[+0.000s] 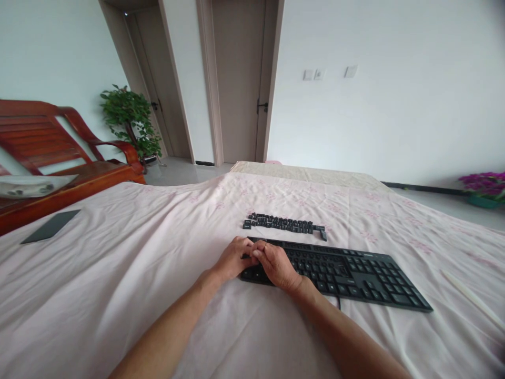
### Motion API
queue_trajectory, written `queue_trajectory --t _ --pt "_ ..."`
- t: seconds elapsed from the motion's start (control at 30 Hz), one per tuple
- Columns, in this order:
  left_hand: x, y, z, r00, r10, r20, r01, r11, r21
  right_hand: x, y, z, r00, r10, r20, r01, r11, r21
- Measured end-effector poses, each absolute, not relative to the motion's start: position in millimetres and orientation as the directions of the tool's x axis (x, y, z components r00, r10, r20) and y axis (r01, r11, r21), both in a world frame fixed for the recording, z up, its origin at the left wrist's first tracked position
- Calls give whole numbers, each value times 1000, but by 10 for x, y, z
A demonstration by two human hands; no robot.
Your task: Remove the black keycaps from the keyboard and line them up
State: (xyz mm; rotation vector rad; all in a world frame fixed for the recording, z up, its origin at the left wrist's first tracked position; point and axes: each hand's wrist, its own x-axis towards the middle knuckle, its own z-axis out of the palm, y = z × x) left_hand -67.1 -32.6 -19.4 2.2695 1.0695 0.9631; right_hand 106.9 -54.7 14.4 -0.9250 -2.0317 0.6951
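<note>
A black keyboard (359, 279) lies at a slant on the pale pink flowered cloth (189, 326). Both hands meet over its left end and cover the keys there. My left hand (235, 258) has its fingers curled at the keyboard's upper left corner. My right hand (276, 265) overlaps it, with thumb and fingers pressed together; whatever they may hold is hidden. Just beyond the keyboard, loose black keycaps (282, 223) lie in uneven rows. Dark gaps without keycaps show in the keyboard's upper rows.
A dark flat panel (51, 226) rests on the cloth at the left. A pale thin strip (473, 300) lies at the right. Beyond are a wooden bench (71, 163), a green plant (130, 118), two doors and purple flowers (485, 184).
</note>
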Motion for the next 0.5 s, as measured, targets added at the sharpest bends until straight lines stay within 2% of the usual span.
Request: queue_trajectory --t 0.33,0.5 --pt "-570 -436 -136 453 791 411 497 -607 620 1121 -646 101 -308 813 494 257 571 -779" --pt "-550 -453 -167 365 845 390 445 -526 725 1108 -653 106 -247 835 491 225 542 -809"
